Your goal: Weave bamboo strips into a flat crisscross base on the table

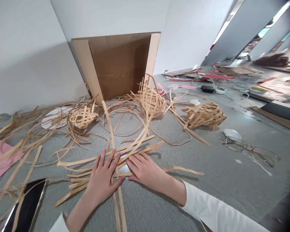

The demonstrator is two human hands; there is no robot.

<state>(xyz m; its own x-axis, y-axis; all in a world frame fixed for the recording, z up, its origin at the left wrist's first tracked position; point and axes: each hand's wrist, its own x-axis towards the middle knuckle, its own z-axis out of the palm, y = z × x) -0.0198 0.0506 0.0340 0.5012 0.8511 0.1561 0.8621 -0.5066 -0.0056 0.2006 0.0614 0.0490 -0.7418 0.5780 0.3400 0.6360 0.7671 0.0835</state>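
Flat pale bamboo strips (pixel 122 192) lie crossed on the grey tabletop, some running lengthwise and several across. My left hand (pixel 102 175) rests palm down over the crossing, fingers spread, holding the strips flat against the surface. Just right of it, my right hand (pixel 145 169) has its fingers bent and close together on the strips at the crossing. A small white piece (pixel 124 167) shows under the strips between my hands. The fingertips of my right hand partly hide the strips there.
Behind stand a woven ball (pixel 152 101), another woven piece (pixel 83 116) and a woven basket shape (pixel 204 115). Farther back is an open cardboard box (pixel 95 69). Glasses (pixel 250 148) lie right; a black phone-like slab (pixel 26 206) and loose strips lie left.
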